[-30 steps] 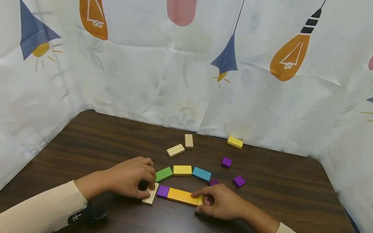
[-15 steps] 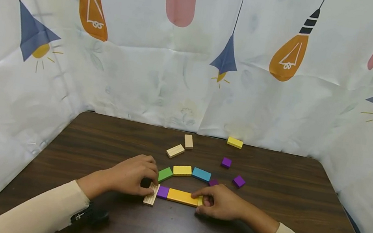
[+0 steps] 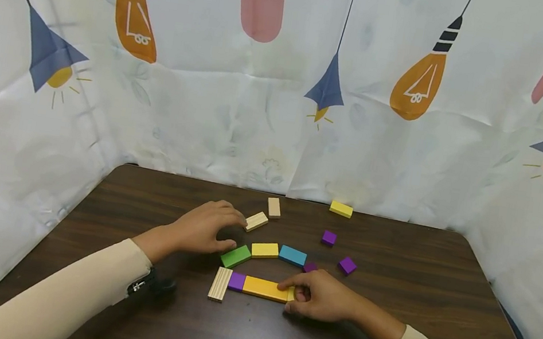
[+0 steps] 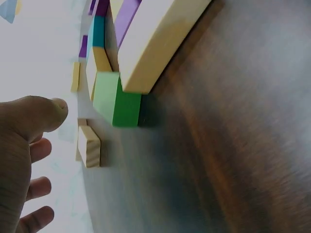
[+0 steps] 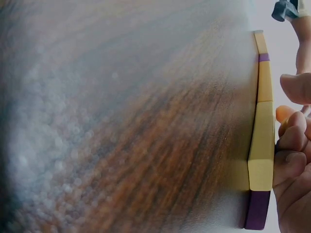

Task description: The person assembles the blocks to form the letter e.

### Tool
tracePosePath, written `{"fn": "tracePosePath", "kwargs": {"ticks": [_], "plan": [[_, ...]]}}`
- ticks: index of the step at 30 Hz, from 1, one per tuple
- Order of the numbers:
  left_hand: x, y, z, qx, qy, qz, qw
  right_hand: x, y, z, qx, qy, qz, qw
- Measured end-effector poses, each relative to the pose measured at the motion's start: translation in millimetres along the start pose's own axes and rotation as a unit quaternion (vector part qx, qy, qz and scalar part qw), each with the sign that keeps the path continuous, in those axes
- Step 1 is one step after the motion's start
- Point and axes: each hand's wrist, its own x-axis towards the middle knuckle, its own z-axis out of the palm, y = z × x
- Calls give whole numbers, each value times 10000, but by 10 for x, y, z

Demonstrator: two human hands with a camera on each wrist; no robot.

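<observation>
My left hand (image 3: 206, 227) reaches over the left side of the table, holding nothing. In the head view its fingertips come right up to a plain wooden block (image 3: 256, 221), and its thumb is close over a green block (image 3: 235, 256). The left wrist view shows the left thumb (image 4: 41, 114) standing apart from the blocks. My right hand (image 3: 324, 295) rests at the right end of a straight row, its index finger on the long orange-yellow block (image 3: 262, 288). A purple block (image 3: 236, 281) and a wooden block (image 3: 220, 284) continue that row leftward. The right hand hides the row's right end.
Behind the row, a yellow block (image 3: 265, 250) and a blue block (image 3: 293, 255) form a curve with the green one. Loose purple blocks (image 3: 348, 265), a yellow block (image 3: 341, 209) and another wooden block (image 3: 273, 207) lie farther back. A printed white curtain (image 3: 256, 132) borders the table (image 3: 152, 199).
My left hand has let go of the wooden block at the row's left end, now slightly nearer the purple one, and moved away toward the far wooden block. My right hand stays put.
</observation>
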Motion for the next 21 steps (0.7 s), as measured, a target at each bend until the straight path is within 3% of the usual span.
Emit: {"fn": "tracePosePath", "kwargs": {"ticks": [13, 21], "plan": [[311, -184, 116, -211, -234, -482, 9983, 4, -7, -5, 18, 0, 16, 10000], [387, -258, 228, -208, -414, -492, 9977, 6, -1, -1, -4, -1, 23, 10000]]}}
